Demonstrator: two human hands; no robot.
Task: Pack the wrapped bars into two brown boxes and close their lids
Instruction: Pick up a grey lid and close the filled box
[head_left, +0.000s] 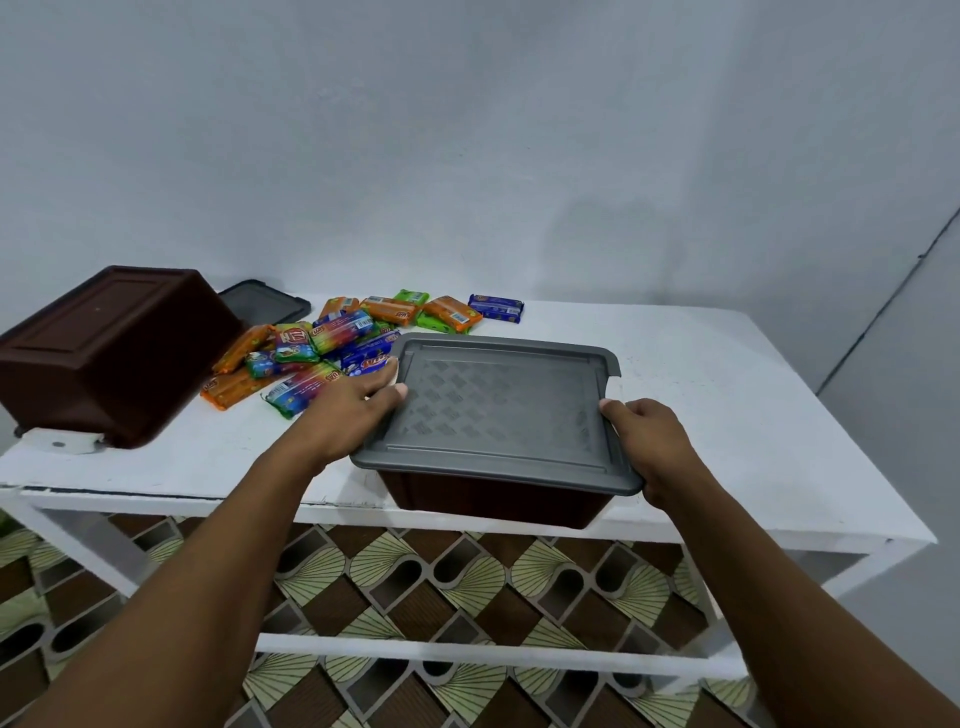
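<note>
White desk (727, 374) with two brown boxes. The first brown box (104, 348) lies tipped over at the far left, base up and to the camera, with its spare lid (265, 301) flat on the desk behind it. The second brown box (493, 499) stands upright at the near edge, covered by a grey lid (498, 410). What it holds is hidden, and whether the lid is latched cannot be told.

The boxes are dark, smooth-walled plastic that tapers toward the base. The grey lid has a raised rim and a woven relief pattern. Both are probably stiff and light. The lid is best held at its two short rims and pressed down evenly, since it may bow at the centre.

The wrapped bars (322, 348) lie in a loose heap between the two boxes, still unpacked. They are orange, green, blue and rainbow-striped. Their glossy film is likely slippery, and the bars are small and light, so several could be gathered at once.

The left grip (353, 410), a bare hand, holds the lid's left rim with the thumb on top. The right grip (649, 441) clasps the right rim, thumb above and fingers curled beneath.
</note>
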